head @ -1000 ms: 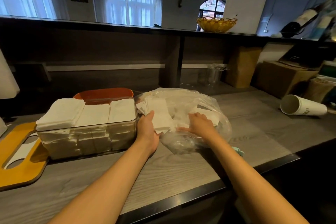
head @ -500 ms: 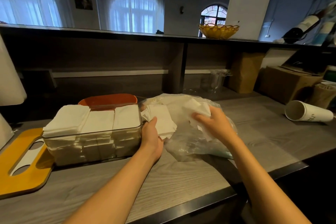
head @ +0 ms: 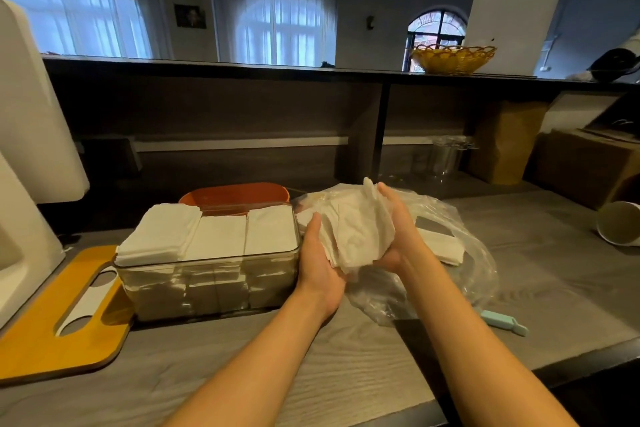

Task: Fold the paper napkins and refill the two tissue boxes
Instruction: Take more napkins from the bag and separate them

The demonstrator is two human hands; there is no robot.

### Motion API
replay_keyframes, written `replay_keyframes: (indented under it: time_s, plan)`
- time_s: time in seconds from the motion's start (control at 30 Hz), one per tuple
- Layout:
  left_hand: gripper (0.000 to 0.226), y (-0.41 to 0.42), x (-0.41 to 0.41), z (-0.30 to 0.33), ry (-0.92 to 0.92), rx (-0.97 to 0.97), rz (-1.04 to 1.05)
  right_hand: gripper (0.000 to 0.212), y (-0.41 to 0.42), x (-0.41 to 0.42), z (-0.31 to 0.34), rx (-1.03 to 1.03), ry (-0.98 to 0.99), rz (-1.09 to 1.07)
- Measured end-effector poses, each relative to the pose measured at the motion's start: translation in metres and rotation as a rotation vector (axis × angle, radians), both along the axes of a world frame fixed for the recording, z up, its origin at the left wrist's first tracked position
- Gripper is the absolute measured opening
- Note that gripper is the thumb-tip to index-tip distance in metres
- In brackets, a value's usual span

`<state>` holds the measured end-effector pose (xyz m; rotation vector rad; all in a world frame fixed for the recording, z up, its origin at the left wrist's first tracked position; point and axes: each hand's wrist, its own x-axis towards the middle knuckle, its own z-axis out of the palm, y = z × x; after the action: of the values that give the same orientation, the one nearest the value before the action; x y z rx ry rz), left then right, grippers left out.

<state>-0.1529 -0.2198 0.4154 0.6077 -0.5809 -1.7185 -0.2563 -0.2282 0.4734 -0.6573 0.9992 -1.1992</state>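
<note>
Both the left hand [head: 320, 265] and right hand [head: 398, 229] cupped a loose bundle of white paper napkins [head: 356, 232] with curled fingers, so sheets could have slipped out into the crinkled clear plastic bag [head: 460, 253].

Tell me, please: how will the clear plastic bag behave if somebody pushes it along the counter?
The plastic bag looks thin and crumpled, so it would probably fold rather than slide whole. It seems light; only a few napkins lie in it. Its glossy film may be slippery.

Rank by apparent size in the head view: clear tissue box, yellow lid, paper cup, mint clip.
1. Clear tissue box
2. Yellow lid, close behind; it sits nearer the camera, so this is unsure
3. Paper cup, cut off at the frame edge
4. Mint clip
</note>
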Motion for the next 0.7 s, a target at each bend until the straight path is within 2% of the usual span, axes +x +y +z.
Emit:
replay_keyframes:
  time_s: [0.07, 0.2, 0.3, 0.37, 0.47, 0.6, 0.7]
  plan:
    - [0.05, -0.001, 0.0, -0.001, -0.009, 0.013, -0.007, 0.063, 0.004, -0.005, -0.005, -0.015, -0.092, -0.015]
    - [0.039, -0.002, 0.002, -0.003, -0.045, 0.034, -0.015, 0.058, 0.01, -0.015, -0.006, -0.013, -0.058, 0.026]
    - [0.036, -0.003, 0.001, -0.006, -0.098, 0.026, 0.001, 0.031, 0.01, -0.015, -0.008, -0.012, 0.086, 0.032]
    - [0.039, -0.003, 0.001, -0.008, -0.136, 0.012, -0.008, 0.016, 0.008, -0.012, -0.012, -0.04, 0.209, -0.04]
    - [0.046, -0.004, 0.001, -0.011, -0.155, -0.029, -0.068, 0.022, 0.001, -0.011, -0.019, -0.116, 0.238, -0.131]
    - [0.045, -0.005, 0.001, -0.012, -0.162, -0.066, -0.121, 0.021, -0.002, -0.01, -0.023, -0.234, 0.435, -0.172]
    - [0.044, -0.005, 0.0, -0.015, -0.239, -0.098, -0.143, 0.02, 0.001, -0.007, -0.023, -0.281, 0.526, -0.168]
